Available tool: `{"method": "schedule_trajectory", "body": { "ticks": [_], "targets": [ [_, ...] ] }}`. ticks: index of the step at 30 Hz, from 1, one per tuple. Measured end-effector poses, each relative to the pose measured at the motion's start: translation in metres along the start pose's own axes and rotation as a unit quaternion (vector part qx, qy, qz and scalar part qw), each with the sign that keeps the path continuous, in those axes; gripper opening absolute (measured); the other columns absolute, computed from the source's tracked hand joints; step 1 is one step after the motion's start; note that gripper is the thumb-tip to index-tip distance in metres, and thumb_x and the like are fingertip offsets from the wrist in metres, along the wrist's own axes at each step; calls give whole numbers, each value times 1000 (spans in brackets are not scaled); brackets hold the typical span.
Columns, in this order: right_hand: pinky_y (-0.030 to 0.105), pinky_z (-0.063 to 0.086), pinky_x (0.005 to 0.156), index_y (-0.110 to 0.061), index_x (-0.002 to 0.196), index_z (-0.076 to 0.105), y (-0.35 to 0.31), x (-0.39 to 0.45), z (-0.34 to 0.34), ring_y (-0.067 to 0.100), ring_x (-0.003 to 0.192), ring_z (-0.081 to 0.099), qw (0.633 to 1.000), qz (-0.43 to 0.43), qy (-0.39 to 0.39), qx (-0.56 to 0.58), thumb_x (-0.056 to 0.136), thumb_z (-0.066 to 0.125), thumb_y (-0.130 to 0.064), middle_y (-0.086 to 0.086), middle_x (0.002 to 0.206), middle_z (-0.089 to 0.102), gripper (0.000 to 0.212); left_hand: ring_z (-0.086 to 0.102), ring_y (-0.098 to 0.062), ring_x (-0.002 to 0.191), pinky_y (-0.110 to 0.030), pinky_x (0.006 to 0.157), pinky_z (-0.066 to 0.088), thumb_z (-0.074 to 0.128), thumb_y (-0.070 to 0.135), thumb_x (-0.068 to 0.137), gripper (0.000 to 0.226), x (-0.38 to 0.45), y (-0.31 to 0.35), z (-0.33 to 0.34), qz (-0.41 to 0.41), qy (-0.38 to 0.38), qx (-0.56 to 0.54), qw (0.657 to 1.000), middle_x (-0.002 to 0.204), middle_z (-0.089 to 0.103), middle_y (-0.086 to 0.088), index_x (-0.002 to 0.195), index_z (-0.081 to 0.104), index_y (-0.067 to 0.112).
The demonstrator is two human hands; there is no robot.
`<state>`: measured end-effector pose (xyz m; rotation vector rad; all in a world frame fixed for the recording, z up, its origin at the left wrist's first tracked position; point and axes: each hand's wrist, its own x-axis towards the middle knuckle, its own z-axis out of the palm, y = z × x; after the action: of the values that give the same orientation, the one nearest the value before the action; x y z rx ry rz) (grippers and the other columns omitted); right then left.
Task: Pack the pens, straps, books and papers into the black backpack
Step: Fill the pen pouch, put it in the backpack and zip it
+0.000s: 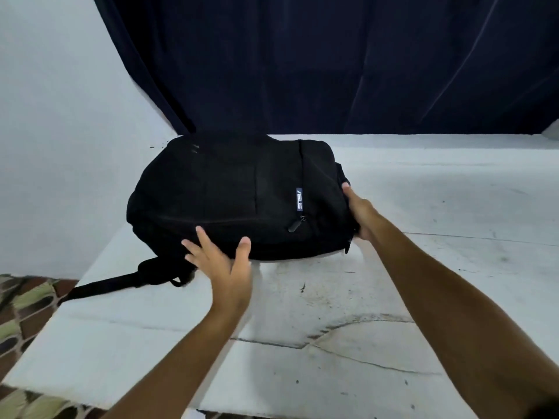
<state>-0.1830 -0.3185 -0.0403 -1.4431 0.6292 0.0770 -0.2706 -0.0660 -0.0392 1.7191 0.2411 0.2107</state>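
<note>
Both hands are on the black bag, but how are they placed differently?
The left hand lies with straight, spread fingers on the black backpack's near edge; the right hand curls round its right end. The left hand sits nearer the camera, the right hand further back. Both touch the closed backpack.

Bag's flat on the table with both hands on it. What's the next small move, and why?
Probably take the zipper pull and open the backpack. It lies flat and looks zipped, and no pens, books or papers are in view. The left hand rests on the near edge with straight fingers; the right hand holds the right end.
</note>
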Motion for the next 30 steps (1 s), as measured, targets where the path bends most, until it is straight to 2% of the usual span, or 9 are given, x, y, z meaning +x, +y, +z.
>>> {"method": "schedule_trajectory", "body": {
  "ticks": [2, 4, 9, 12, 16, 20, 24, 28, 30],
  "targets": [
    [31, 47, 64, -4, 96, 58, 6, 15, 8, 23, 75, 59, 999, -21, 13, -40, 92, 62, -29, 9, 87, 61, 25, -3, -22, 150, -41, 120, 8, 51, 36, 99, 81, 5, 15, 16, -100, -5, -95, 990, 161, -22, -1, 155, -6, 26],
    [31, 45, 62, 3, 99, 59, 16, 20, 9, 26, 76, 58, 995, -32, 38, -88, 86, 61, -11, 13, 86, 60, 19, 13, -21, 149, -46, 121, 17, 49, 41, 99, 79, 22, 18, 17, -108, -14, -149, 983, 164, -7, 2, 155, -4, 29],
    [40, 56, 77, 0, 106, 62, 51, -19, 5, 32, 93, 65, 993, -29, 22, -113, 86, 63, -9, 14, 98, 67, 22, 34, -22, 141, -56, 109, 36, 52, 61, 87, 80, 61, 12, -18, -140, -76, -159, 974, 163, 14, 6, 154, 14, 41],
    [40, 58, 76, -9, 100, 60, 78, -64, 22, 29, 90, 66, 994, -29, -3, -107, 89, 66, -14, 11, 98, 68, 14, 58, -17, 120, -45, 97, 48, 52, 62, 86, 61, 80, 13, -54, -138, -148, -163, 966, 138, 58, 8, 140, 49, 33],
    [42, 59, 73, -5, 101, 59, 115, -132, 75, 32, 83, 70, 991, -24, -14, -130, 90, 64, -26, 15, 93, 71, 24, 63, -14, 101, -34, 89, 50, 48, 51, 96, 46, 100, 18, -110, -135, -186, -118, 966, 127, 64, 4, 132, 59, 25],
    [32, 55, 47, 1, 113, 50, 136, -206, 141, 30, 54, 68, 996, 20, -87, -6, 99, 54, -19, 20, 74, 71, 24, 61, -8, 105, -26, 84, 51, 43, 36, 101, 33, 80, 6, -152, -93, -175, -70, 978, 123, 63, 16, 130, 58, 38],
    [35, 59, 59, 5, 118, 53, 151, -270, 185, 33, 72, 72, 959, 105, -128, 231, 100, 50, -12, 30, 96, 70, 25, 65, -10, 75, -23, 55, 50, 51, 22, 99, 30, 43, -13, -191, -97, -98, -37, 990, 97, 68, 10, 128, 56, 29],
    [42, 59, 75, 6, 109, 54, 169, -311, 229, 39, 89, 71, 926, 194, -166, 279, 97, 52, -4, 29, 115, 63, 16, 67, -21, 77, -44, 78, 57, 58, 25, 97, 20, 13, -38, -222, -170, -156, -4, 973, 90, 71, -7, 106, 67, 10],
    [41, 59, 73, 3, 115, 56, 166, -309, 257, 36, 94, 70, 928, 171, -193, 270, 95, 57, -6, 19, 114, 61, 22, 65, -18, 84, -39, 83, 52, 59, 31, 95, 22, 7, -42, -232, -167, -142, 21, 975, 85, 74, -2, 93, 72, 13]
  ]
}}
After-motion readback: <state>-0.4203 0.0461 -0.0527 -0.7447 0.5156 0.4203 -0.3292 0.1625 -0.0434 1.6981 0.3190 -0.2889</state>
